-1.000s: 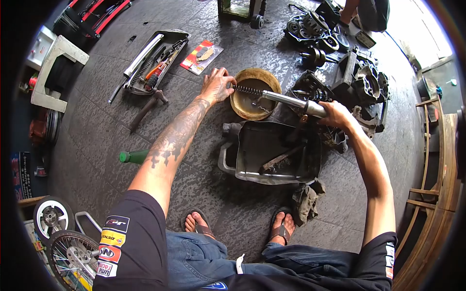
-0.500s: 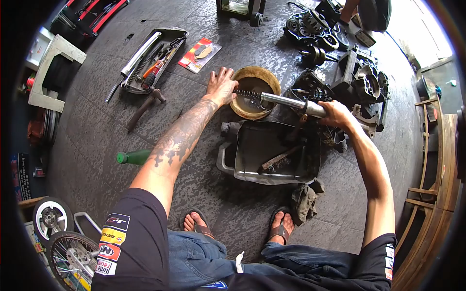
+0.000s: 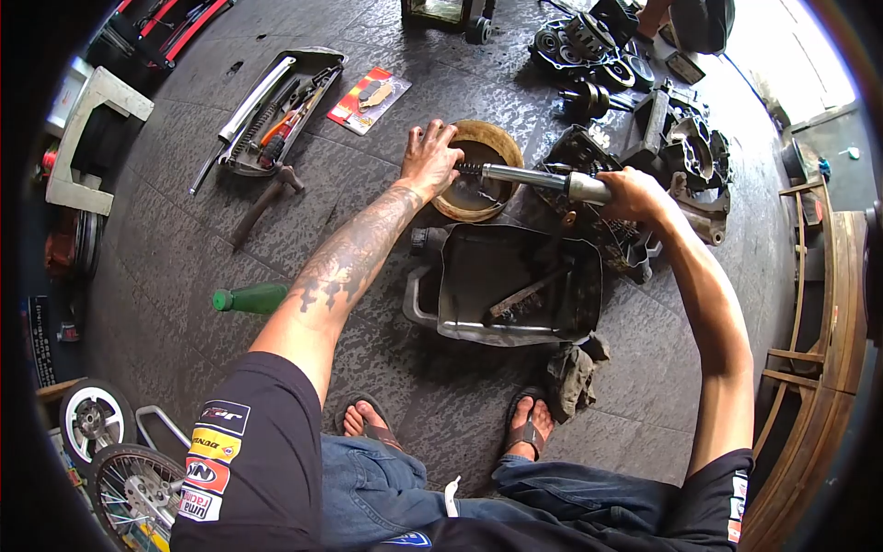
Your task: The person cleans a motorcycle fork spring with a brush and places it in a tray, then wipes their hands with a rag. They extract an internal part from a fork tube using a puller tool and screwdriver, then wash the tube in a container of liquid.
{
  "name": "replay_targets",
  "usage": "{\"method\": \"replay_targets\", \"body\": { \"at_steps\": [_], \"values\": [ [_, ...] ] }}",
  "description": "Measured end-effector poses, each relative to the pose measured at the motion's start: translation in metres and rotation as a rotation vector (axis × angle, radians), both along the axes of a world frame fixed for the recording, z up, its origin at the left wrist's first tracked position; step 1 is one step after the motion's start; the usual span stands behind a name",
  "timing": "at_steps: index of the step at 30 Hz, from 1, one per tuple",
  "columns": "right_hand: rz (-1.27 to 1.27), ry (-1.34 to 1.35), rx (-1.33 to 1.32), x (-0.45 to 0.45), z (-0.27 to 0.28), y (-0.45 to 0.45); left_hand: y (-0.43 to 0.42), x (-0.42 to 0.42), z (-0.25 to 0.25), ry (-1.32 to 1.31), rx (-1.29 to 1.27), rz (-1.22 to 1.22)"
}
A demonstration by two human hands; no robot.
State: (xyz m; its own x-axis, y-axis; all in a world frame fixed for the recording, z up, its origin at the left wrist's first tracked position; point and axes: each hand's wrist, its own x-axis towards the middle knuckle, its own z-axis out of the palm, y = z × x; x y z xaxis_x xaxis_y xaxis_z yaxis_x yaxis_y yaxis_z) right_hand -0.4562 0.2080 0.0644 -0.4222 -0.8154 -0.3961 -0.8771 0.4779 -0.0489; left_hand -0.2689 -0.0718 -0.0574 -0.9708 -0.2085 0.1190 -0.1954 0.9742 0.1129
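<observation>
My right hand (image 3: 630,195) is wrapped around the thick end of a metal fork tube (image 3: 529,177), which lies nearly level above the floor. From the tube's left mouth sticks a short length of dark coil spring (image 3: 470,169). My left hand (image 3: 430,164) grips the spring's outer end between thumb and fingers, the other fingers partly spread. Below the spring is a round yellowish basin (image 3: 504,138) with dark liquid in it. Nearer to me lies a cut-open black jerrycan (image 3: 451,317), with a dirty brush (image 3: 526,294) inside.
Engine parts (image 3: 694,152) crowd the floor at right. At upper left are a tray of tools (image 3: 317,87), a hammer (image 3: 267,204) and a packet of brake pads (image 3: 368,99). A green bottle (image 3: 250,298) lies by my left forearm, a rag (image 3: 575,379) by my right foot.
My left hand has come closer to the tube's mouth, and less of the spring shows outside. The tube has shifted slightly left and up in view. Both hands keep their hold.
</observation>
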Motion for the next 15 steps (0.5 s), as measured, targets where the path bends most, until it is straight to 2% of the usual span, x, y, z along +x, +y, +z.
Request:
{"method": "replay_targets", "body": {
  "at_steps": [15],
  "values": [
    [0.043, 0.146, 0.163, 0.019, 0.053, -0.032, 0.0, 0.003, -0.007, -0.015, -0.02, -0.001]
  ]
}}
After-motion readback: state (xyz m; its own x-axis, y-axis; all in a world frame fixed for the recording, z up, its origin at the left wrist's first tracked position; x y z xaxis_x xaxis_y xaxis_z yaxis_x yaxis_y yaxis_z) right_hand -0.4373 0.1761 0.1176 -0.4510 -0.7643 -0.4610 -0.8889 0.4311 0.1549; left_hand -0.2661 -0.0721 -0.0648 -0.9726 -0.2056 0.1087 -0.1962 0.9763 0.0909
